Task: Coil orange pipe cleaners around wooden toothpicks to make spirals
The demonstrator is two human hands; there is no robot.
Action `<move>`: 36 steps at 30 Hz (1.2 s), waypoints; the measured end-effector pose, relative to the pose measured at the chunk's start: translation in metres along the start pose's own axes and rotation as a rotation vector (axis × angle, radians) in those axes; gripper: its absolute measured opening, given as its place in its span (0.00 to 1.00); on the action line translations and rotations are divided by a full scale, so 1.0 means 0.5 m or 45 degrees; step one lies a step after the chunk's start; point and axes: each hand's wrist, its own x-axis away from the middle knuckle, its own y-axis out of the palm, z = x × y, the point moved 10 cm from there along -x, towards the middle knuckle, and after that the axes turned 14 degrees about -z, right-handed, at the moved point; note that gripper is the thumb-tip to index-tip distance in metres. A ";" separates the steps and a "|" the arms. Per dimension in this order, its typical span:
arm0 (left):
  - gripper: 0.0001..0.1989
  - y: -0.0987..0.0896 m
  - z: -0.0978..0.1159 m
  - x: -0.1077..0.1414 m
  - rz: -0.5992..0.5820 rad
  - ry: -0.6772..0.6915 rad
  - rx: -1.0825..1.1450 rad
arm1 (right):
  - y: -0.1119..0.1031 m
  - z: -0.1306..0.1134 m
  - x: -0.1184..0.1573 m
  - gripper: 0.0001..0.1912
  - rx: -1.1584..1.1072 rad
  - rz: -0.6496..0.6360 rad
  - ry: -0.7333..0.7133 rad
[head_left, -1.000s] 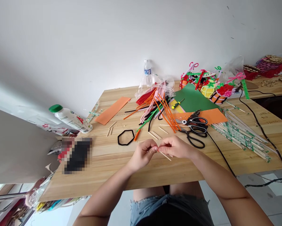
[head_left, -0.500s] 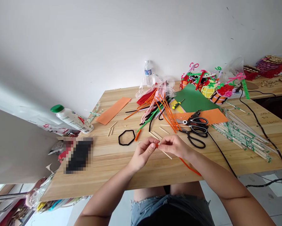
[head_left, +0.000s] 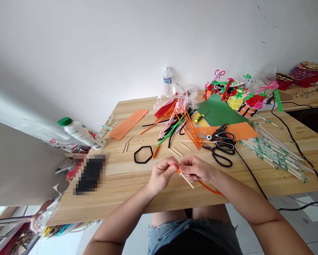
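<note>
Where the hands meet: left fingers (head_left: 171, 169) pinch orange coil (head_left: 178, 170) on stick (head_left: 187, 180); right fingers (head_left: 185, 170) grasp orange strand (head_left: 210, 188).
Orange strand: probably light, pliable; hold near coil.
Stick: above table (head_left: 116, 191), likely stiff.

The short wooden stick (head_left: 187, 180) is thin, straight and pale tan. It tilts over the table (head_left: 121, 198), with its bare end pointing to about five o'clock. Its other end, toward eleven o'clock, is at the fingertips of the left hand (head_left: 161, 173) and right hand (head_left: 198, 170). The orange pipe cleaner (head_left: 210, 189) is fuzzy and bendy. A small bit of it is bunched at that end, pinched by the fingers. Its loose tail comes out under the right hand and bends toward four o'clock, passing under the wrist.
</note>
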 end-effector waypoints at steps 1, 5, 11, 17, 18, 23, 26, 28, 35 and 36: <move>0.14 -0.003 -0.001 0.000 0.016 -0.004 -0.006 | -0.004 -0.006 0.001 0.20 0.021 0.037 -0.033; 0.14 -0.001 -0.024 -0.005 0.005 -0.137 0.157 | -0.015 -0.024 0.011 0.20 0.176 0.160 -0.065; 0.15 0.004 -0.050 -0.009 0.123 -0.285 0.618 | -0.023 -0.113 0.050 0.12 0.917 0.540 -0.386; 0.13 0.027 -0.077 -0.002 0.092 -0.449 0.917 | 0.063 -0.173 0.098 0.11 1.693 0.556 -0.937; 0.12 0.030 -0.080 -0.001 0.089 -0.462 0.945 | 0.068 -0.174 0.100 0.12 1.731 0.549 -0.961; 0.10 0.011 -0.061 -0.006 0.145 -0.264 0.763 | 0.044 -0.171 0.098 0.08 1.535 0.677 -0.915; 0.05 -0.008 -0.011 -0.003 0.179 0.029 0.345 | -0.002 -0.145 0.085 0.06 1.133 0.764 -0.774; 0.03 -0.012 0.033 0.007 0.200 0.229 -0.018 | -0.023 -0.118 0.069 0.09 0.832 0.729 -0.684; 0.13 0.023 0.126 0.032 0.179 0.639 -0.970 | -0.043 -0.064 0.037 0.15 0.302 0.649 -0.468; 0.13 0.026 0.130 0.033 0.174 0.666 -1.011 | -0.044 -0.058 0.034 0.15 0.262 0.635 -0.433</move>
